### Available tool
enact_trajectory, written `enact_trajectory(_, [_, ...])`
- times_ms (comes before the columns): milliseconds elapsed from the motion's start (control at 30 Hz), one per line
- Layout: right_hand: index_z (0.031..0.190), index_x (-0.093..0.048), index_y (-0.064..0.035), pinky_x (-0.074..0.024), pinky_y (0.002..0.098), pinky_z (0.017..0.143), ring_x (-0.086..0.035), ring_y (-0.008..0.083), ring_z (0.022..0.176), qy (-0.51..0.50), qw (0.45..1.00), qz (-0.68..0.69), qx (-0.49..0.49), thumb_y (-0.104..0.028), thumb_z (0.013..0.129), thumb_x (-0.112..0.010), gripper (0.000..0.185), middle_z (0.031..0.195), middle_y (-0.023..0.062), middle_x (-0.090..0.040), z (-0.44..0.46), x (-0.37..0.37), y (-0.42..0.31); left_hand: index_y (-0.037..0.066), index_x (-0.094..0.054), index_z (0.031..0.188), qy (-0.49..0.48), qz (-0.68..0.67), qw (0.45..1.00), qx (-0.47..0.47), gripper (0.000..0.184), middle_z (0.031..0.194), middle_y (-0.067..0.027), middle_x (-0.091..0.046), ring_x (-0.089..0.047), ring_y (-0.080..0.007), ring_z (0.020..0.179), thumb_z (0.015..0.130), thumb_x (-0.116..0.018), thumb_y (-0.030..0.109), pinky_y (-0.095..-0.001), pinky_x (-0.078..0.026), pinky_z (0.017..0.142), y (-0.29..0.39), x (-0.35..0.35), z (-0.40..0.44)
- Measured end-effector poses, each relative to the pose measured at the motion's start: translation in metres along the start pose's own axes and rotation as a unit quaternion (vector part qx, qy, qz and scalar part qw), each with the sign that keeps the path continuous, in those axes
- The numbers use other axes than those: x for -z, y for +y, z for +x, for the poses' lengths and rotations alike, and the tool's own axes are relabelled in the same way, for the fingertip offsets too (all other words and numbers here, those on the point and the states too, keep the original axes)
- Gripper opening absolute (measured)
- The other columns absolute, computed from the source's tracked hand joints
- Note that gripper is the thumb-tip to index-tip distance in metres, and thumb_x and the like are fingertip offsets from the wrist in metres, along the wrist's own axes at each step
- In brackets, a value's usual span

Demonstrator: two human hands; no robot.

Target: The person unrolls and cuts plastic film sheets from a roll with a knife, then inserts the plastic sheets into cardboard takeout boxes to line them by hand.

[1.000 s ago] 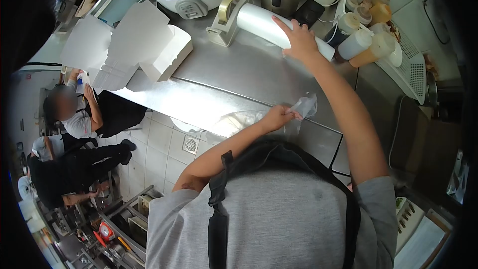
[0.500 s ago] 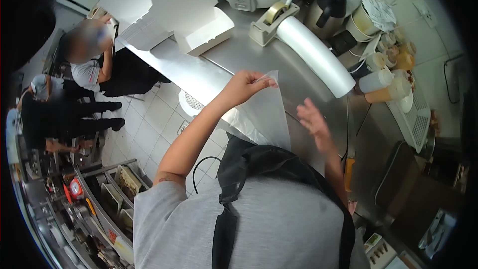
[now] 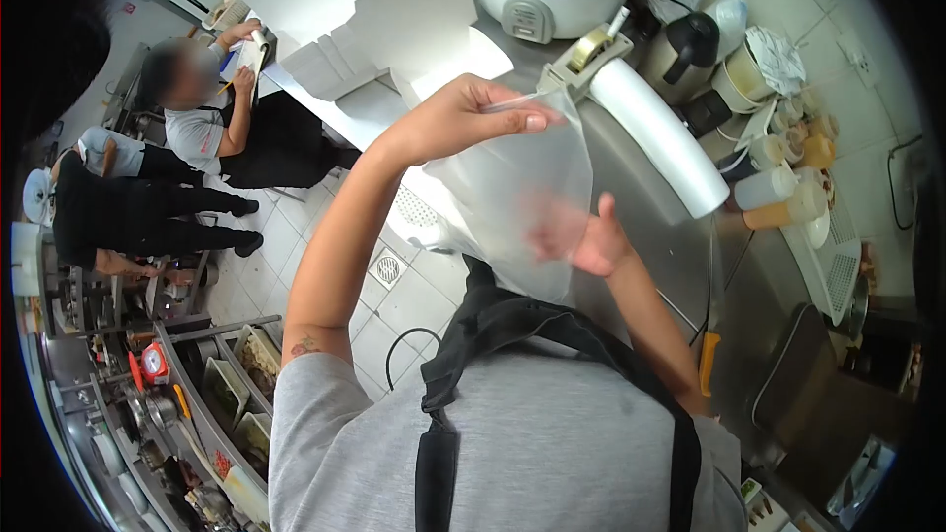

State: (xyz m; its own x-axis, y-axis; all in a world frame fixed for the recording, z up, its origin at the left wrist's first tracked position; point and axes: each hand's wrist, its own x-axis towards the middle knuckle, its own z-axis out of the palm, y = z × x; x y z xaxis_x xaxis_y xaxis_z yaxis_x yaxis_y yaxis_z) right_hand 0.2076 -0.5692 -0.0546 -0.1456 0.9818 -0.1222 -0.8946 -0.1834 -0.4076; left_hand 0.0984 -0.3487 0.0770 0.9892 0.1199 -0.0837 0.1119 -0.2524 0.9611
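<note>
In this kitchen, a steel bench (image 3: 636, 202) carries a white roll (image 3: 658, 138) beside a tape dispenser (image 3: 581, 64). The left hand (image 3: 458, 123) is pinching the upper part of a translucent plastic bag (image 3: 498, 182), which hangs before the person's chest. The right hand (image 3: 596, 241) has its grip spread; its fingers show through the plastic, but whether inside or behind, I cannot tell.

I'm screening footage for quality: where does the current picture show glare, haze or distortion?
Head view: right hand partly hazy through the plastic; head view: glare whitens the left edge of the counter; head view: wide-angle distortion, with black corners.
</note>
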Motion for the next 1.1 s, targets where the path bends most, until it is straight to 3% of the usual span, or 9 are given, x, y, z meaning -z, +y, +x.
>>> enact_trajectory(67, [0.124,-0.059,-0.0044,-0.0483,0.0272,0.068,-0.060,0.0120,0.076,-0.124,0.991,-0.027,0.047,-0.033,0.085,-0.075,0.051,0.095,0.0018,-0.066,0.008,0.029,0.005,0.006,-0.071,0.113,0.048,0.041,0.998,0.006,0.031,0.092,0.0005,-0.071,-0.058,-0.0043,0.084,0.086,-0.073,0.021,-0.0219,-0.047,0.080,-0.003,0.024,-0.010])
enact_trajectory(200, [0.103,-0.068,-0.0057,-0.0451,0.0228,0.061,-0.054,0.0067,0.069,0.189,0.911,-0.338,0.139,-0.021,0.085,-0.075,0.025,0.086,-0.0003,-0.066,0.034,-0.017,-0.048,0.007,-0.064,0.125,0.117,-0.006,0.993,0.023,0.056,0.112,-0.0027,-0.065,-0.057,-0.0057,0.091,0.072,-0.080,0.012,-0.0218,-0.046,0.081,-0.002,0.089,-0.041])
enact_trajectory(267, [0.103,-0.068,-0.0056,-0.0457,0.0226,0.062,-0.054,0.0067,0.072,0.227,0.856,-0.412,0.214,-0.021,0.087,-0.073,0.023,0.087,-0.0004,-0.066,0.062,-0.025,-0.075,0.006,-0.061,0.128,0.202,0.025,0.976,-0.079,0.055,0.099,-0.0007,-0.067,-0.058,-0.0072,0.078,0.076,-0.077,0.009,-0.0224,-0.048,0.077,-0.011,0.123,-0.050])
enact_trajectory(367, [0.104,-0.067,-0.0037,-0.0469,0.0221,0.065,-0.055,0.0066,0.076,0.238,0.797,-0.457,0.316,-0.021,0.091,-0.069,0.022,0.090,0.0004,-0.068,0.112,-0.041,-0.112,0.004,-0.039,0.145,0.309,-0.269,0.897,-0.167,0.062,0.087,0.0016,-0.056,-0.054,-0.0052,0.083,0.088,-0.063,0.002,-0.0211,-0.045,0.077,-0.031,0.173,-0.058])
enact_trajectory(400, [0.104,-0.067,-0.0033,-0.0472,0.0220,0.066,-0.056,0.0066,0.076,0.255,0.783,-0.456,0.338,-0.020,0.091,-0.068,0.021,0.092,0.0009,-0.068,0.133,-0.039,-0.122,0.005,-0.033,0.148,0.405,-0.263,0.855,-0.190,0.067,0.101,-0.0008,-0.054,-0.051,-0.0069,0.096,0.091,-0.065,0.021,-0.0248,-0.043,0.082,-0.051,0.186,-0.048])
enact_trajectory(533, [0.105,-0.066,-0.0027,-0.0483,0.0219,0.066,-0.057,0.0070,0.074,0.312,0.738,-0.468,0.373,-0.018,0.093,-0.066,0.020,0.097,0.0023,-0.069,0.207,-0.007,-0.152,0.005,-0.032,0.147,0.497,-0.305,0.811,-0.043,0.086,0.132,-0.0094,-0.050,-0.047,-0.0177,0.118,0.085,-0.063,0.055,-0.0366,-0.037,0.100,-0.124,0.162,-0.030])
enact_trajectory(667, [0.111,-0.066,-0.0033,-0.0487,0.0213,0.066,-0.058,0.0067,0.074,0.312,0.691,-0.512,0.404,-0.016,0.092,-0.066,0.022,0.099,0.0019,-0.069,0.265,0.047,-0.164,0.004,-0.039,0.143,0.432,-0.244,0.862,0.108,0.072,0.110,-0.0040,-0.061,-0.057,-0.0153,0.101,0.087,-0.072,0.033,-0.0338,-0.041,0.096,-0.184,0.120,-0.024])
enact_trajectory(933, [0.124,-0.059,-0.0036,-0.0478,0.0324,0.092,-0.062,0.0198,0.106,0.363,0.624,-0.655,0.224,-0.028,0.082,-0.077,0.052,0.115,0.0122,-0.065,0.284,0.091,-0.149,0.005,-0.069,0.104,0.511,-0.284,0.799,0.139,0.030,0.082,0.0013,-0.065,-0.057,-0.0068,0.071,0.084,-0.077,0.026,-0.0223,-0.045,0.064,-0.242,0.121,0.002])
enact_trajectory(1100, [0.113,-0.060,-0.0017,-0.0486,0.0322,0.087,-0.062,0.0190,0.100,0.337,0.762,-0.546,0.088,-0.029,0.080,-0.078,0.046,0.106,0.0136,-0.066,0.273,0.121,-0.143,0.006,-0.067,0.099,0.524,-0.267,0.792,0.165,0.026,0.078,0.0035,-0.062,-0.051,-0.0050,0.063,0.085,-0.076,0.026,-0.0205,-0.041,0.058,-0.259,0.121,0.015])
